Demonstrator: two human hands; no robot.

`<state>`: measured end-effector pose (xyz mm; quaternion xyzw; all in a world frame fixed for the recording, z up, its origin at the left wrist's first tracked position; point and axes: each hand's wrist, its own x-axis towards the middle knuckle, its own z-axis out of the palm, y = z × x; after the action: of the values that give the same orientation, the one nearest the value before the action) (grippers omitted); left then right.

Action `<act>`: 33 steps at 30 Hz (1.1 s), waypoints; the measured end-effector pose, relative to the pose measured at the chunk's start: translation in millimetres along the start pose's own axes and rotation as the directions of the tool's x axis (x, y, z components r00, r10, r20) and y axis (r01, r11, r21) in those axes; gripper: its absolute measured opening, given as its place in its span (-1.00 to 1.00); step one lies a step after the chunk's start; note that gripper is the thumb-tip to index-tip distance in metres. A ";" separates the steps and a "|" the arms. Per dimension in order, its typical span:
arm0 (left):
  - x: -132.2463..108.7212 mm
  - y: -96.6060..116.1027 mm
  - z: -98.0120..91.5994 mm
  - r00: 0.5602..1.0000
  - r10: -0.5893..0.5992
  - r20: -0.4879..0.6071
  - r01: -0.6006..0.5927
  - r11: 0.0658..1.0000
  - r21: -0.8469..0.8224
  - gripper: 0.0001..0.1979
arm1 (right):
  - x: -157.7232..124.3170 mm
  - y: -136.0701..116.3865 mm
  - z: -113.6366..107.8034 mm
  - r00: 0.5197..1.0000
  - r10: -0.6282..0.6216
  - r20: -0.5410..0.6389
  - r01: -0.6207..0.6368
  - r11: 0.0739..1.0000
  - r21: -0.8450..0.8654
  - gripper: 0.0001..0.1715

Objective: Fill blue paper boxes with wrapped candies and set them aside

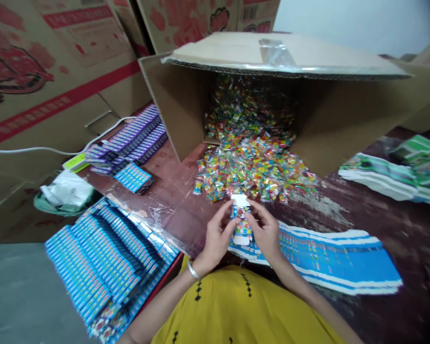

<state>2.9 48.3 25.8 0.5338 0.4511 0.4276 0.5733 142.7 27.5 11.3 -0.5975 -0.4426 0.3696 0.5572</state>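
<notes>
Between my two hands is a small printed candy box (241,220), upright in front of me, with white end flaps showing at its top and bottom. My left hand (218,231) pinches its left side, thumb on the printed face. From the right, my right hand (265,231) grips the other side in the same way. Just beyond the box lies a heap of wrapped candies (254,167), spilling out of a large cardboard box (344,119) on its side. Flat blue box blanks (337,258) fan out under and beside my right hand.
Rows of blue boxes (100,258) are stacked at the left edge of the table (179,191). Behind them stand purple boxes (139,138) and a small group of blue boxes (133,177). Green flat blanks (390,177) lie at right. A white cable (57,151) crosses at left.
</notes>
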 end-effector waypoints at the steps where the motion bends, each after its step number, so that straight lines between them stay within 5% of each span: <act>1: 0.2 0.4 -2.3 0.999 -0.019 0.045 0.019 1.000 0.004 -0.54 | -0.9 2.6 -0.7 1.000 -0.002 0.000 0.002 1.000 -0.013 -0.61; 6: 3.4 3.5 -15.8 0.976 -0.058 0.210 0.066 0.997 -0.034 -0.68 | -0.1 11.6 -4.5 0.995 -0.065 0.070 0.074 0.989 -0.129 -0.81; 10: 2.9 4.5 -18.2 0.971 -0.082 0.225 0.102 0.992 -0.077 -0.74 | 5.4 9.3 -3.5 0.986 -0.127 0.111 0.140 0.984 -0.114 -0.85; 14: 1.1 5.4 -12.4 0.989 -0.076 0.126 0.102 0.971 -0.218 -0.71 | 10.2 0.2 0.0 0.996 -0.049 0.075 0.042 0.994 0.096 -0.84; 19: 0.3 10.0 -10.9 0.994 -0.068 0.090 0.078 0.990 -0.114 -0.68 | 22.0 -11.1 -5.6 0.962 -0.019 0.273 -0.023 0.988 0.151 -0.80; 23: 0.0 10.6 -15.2 0.990 -0.049 0.135 0.051 0.999 -0.008 -0.69 | 32.6 -11.7 -15.4 0.909 0.124 0.398 -0.167 0.983 0.074 -0.77; 33: 0.6 21.3 -24.9 0.957 -0.120 0.264 0.121 0.993 0.013 -0.49 | 43.3 -12.0 -21.9 0.834 0.211 0.510 -0.279 0.958 0.059 -0.71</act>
<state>-21.4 55.9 46.4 0.5565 0.4016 0.3177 0.6543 176.3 60.7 27.7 -0.4955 -0.4657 0.6080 0.4099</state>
